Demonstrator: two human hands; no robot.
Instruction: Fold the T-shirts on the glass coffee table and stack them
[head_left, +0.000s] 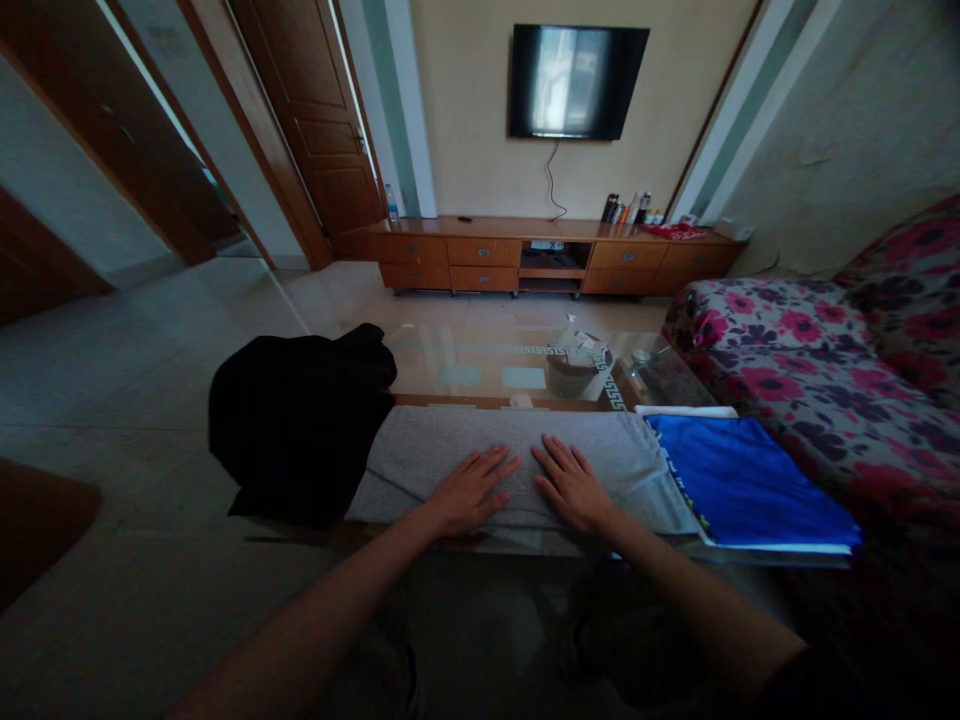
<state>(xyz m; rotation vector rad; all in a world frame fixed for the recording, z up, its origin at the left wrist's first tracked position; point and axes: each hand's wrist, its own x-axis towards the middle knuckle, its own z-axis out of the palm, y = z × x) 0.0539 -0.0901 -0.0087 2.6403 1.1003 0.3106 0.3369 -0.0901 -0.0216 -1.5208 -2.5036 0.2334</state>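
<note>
A grey cloth garment (435, 440) lies folded into a long flat strip along the near side of the glass table (427, 360). My left hand (474, 490) rests flat on its middle, fingers spread. Just to the right, my right hand (571, 482) also lies flat on the grey fabric, with its fingers apart. A heap of black cloth (292, 420) sits at the garment's left end and hangs over the table edge. At the right end lies a folded blue cloth (750, 480) with white fabric under it. Neither hand grips anything.
Behind the table stands a low wooden cabinet (484, 252) with bottles (637, 208) on top. A television (577, 82) hangs above it. A flower-patterned sofa (810, 390) borders the right side. Under the glass is a bin (574, 375). A wooden door (315, 120) is at the left.
</note>
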